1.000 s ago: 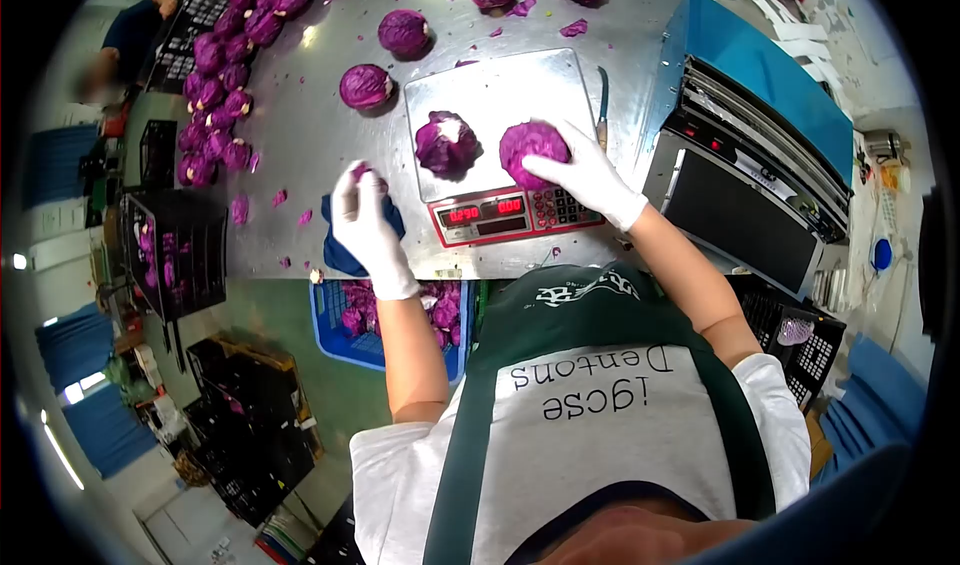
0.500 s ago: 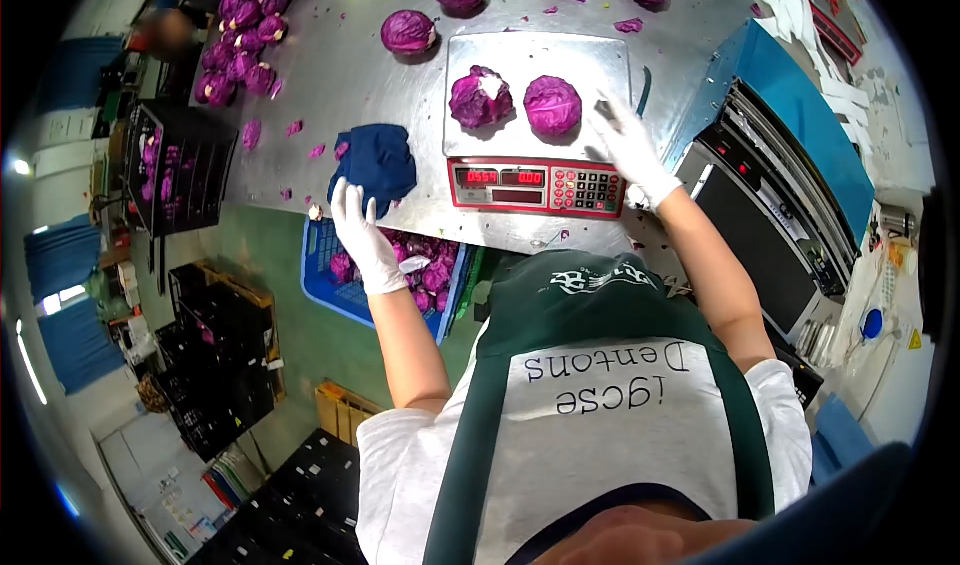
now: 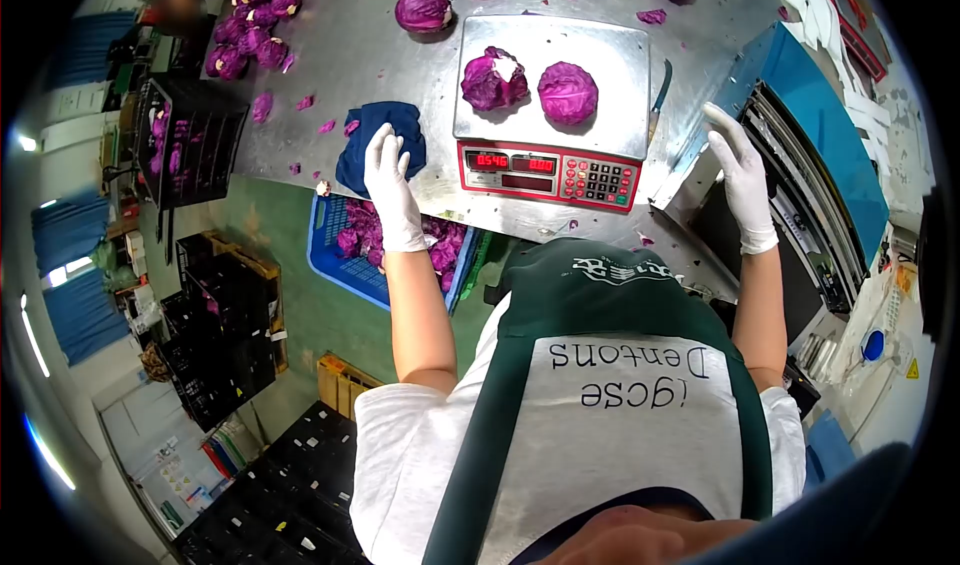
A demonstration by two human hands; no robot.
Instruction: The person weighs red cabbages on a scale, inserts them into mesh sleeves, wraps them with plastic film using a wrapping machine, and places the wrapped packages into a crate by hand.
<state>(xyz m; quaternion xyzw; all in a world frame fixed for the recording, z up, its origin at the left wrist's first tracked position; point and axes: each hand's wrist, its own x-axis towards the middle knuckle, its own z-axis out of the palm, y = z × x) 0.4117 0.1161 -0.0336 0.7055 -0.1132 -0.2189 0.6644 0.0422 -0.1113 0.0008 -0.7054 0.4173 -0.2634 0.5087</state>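
Two red cabbages sit side by side on the steel plate of the red scale (image 3: 548,177), close to the near edge of the bench (image 3: 310,50): the left cabbage (image 3: 492,82) shows its pale cut stem, the right cabbage (image 3: 568,93) sits rounder and smoother, and a little gap parts them. Neither is being held. The left hand (image 3: 391,187), in a white glove, is up over the near edge beside a crumpled navy cloth (image 3: 385,145), fingers loosely spread and grasping nothing; whether the tips brush the cloth I can't tell. The right hand (image 3: 741,177), gloved too, hangs well open and empty in front of the blue machine (image 3: 820,80) at the bench's right side. A knife (image 3: 660,100) lies just right of the scale. I'd call this the weighing, with both hands kept off so the plate can settle; the display seems to read 0.546. The next move would call for reading that figure, then a careful two-handed lift, since such round heads could roll.
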